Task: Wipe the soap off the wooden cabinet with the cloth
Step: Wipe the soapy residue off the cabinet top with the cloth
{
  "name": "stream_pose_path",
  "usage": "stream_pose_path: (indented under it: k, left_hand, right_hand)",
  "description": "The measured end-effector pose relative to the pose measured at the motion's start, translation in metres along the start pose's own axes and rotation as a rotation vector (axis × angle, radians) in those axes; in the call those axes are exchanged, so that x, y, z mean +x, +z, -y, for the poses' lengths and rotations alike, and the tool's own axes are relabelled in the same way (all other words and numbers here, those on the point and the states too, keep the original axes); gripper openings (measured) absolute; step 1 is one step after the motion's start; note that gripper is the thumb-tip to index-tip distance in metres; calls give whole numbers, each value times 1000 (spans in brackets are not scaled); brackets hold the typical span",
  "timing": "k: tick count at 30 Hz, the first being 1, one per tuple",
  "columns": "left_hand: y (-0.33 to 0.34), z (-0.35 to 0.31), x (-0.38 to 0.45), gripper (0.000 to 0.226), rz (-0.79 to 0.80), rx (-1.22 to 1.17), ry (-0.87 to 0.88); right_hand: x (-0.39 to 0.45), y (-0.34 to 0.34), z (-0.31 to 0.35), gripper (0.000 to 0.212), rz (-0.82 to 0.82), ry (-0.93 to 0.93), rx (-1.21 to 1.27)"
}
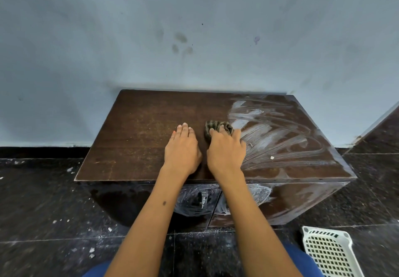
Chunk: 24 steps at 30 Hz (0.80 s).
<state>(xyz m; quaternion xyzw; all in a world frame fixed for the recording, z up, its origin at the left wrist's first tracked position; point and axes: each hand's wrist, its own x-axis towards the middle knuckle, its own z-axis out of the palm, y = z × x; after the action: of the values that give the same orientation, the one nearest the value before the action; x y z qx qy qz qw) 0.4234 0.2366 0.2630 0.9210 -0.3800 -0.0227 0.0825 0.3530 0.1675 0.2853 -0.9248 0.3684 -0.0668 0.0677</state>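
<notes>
A low dark wooden cabinet (pixel 138 125) stands against the wall. White soap streaks (pixel 278 134) fan across the right half of its top, while the left half shows bare wood. Soap smears (pixel 257 196) also cover the cabinet's front around a small metal handle (pixel 204 199). A bunched, striped greenish cloth (pixel 218 126) lies near the middle of the top, at the edge of the streaks. My right hand (pixel 226 149) grips the cloth against the wood. My left hand (pixel 182 147) rests flat on the top beside it, fingers straight.
A pale blue wall (pixel 194 39) with dark smudges rises right behind the cabinet. The dark tiled floor (pixel 43 212) carries white crumbs and a wet patch at the cabinet's left front. A white plastic basket (pixel 328 253) sits at the lower right.
</notes>
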Motion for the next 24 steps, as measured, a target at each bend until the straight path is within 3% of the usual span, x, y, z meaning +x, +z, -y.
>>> stream_pose_path:
  k: [12, 19, 24]
  left_hand:
    - [-4, -5, -4, 57, 34, -3, -34]
    - [-10, -12, -5, 57, 19, -4, -55]
    - [-6, -17, -10, 57, 63, 4, -44]
  right_hand:
    - [0, -2, -2, 40, 15, -11, 15]
    - [-54, 2, -11, 44, -25, 16, 15]
    - [-32, -1, -7, 36, -5, 34, 24]
